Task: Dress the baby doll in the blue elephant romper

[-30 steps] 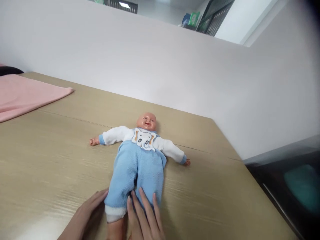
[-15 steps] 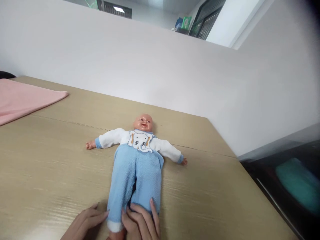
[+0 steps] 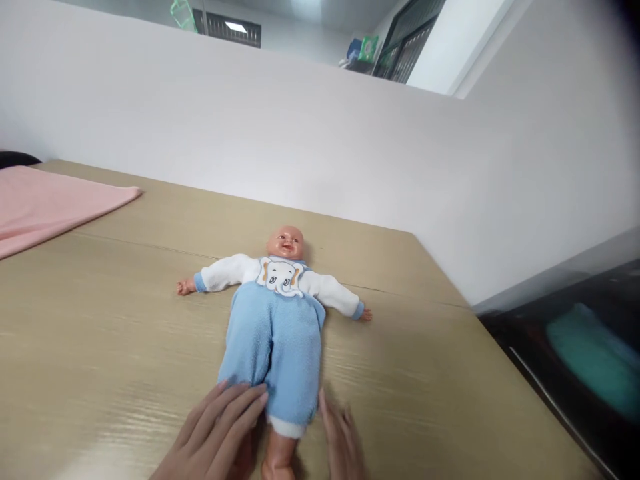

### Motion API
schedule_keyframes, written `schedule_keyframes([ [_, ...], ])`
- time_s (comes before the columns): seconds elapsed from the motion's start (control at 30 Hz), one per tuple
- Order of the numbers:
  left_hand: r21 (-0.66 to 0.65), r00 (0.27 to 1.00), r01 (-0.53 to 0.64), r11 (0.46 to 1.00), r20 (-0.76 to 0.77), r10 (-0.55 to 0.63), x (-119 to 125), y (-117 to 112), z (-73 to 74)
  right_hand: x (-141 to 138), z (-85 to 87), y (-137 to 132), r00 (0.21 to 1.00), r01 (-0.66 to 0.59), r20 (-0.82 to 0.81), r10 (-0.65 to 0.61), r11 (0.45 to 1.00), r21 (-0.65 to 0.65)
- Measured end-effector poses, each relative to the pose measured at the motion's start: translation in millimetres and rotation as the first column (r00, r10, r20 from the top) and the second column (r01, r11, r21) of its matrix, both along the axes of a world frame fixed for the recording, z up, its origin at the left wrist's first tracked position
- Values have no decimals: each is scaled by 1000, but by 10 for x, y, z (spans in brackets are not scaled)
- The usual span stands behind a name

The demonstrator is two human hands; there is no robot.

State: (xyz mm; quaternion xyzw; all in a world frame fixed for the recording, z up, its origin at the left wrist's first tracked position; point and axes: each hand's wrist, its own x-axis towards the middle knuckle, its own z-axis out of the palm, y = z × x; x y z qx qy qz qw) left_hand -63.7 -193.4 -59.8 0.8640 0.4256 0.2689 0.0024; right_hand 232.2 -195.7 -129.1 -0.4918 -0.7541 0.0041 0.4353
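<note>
A baby doll (image 3: 287, 243) lies on its back on the wooden table, head away from me and arms spread. It wears a white and blue fleece outfit (image 3: 295, 353) with an elephant on the chest. Across the trouser leg on the left lies my left hand (image 3: 215, 430), fingers stretched out and covering that leg's lower end. My right hand (image 3: 341, 437) is beside the other leg, fingers straight, a fingertip at the trouser edge. Between my hands, that leg's white cuff (image 3: 287, 427) and the doll's bare foot (image 3: 278, 457) show.
A pink cloth (image 3: 55, 203) is spread at the table's left. Behind the table (image 3: 410, 373) stands a white wall (image 3: 300, 133). Off the right edge is a dark surface with a blurred teal thing (image 3: 595, 360). A dark rounded object (image 3: 17, 159) shows at far left.
Both hands have shifted right. My left hand now lies over the left trouser leg, and my right hand has moved off the legs to the outer side of the right one, uncovering its cuff and foot.
</note>
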Motion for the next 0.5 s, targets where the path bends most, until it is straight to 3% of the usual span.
schedule_keyframes([
  [0.17, 16, 995, -85, 996, 44, 84, 237, 88, -134, -112, -156, -47, 1000, -5, 29, 2, 997, 75],
  [0.33, 112, 998, -44, 993, 50, 38, 222, 145, -242, -130, -481, -101, 999, -23, 24, 24, 999, -31],
  [0.4, 135, 999, -18, 991, 47, 12, 192, 159, -193, -69, -477, -124, 1000, -2, 18, 4, 996, -89],
  [0.5, 108, 997, -11, 994, 72, 3, 148, 163, -29, 87, -272, -113, 998, -41, 37, 48, 983, -178],
])
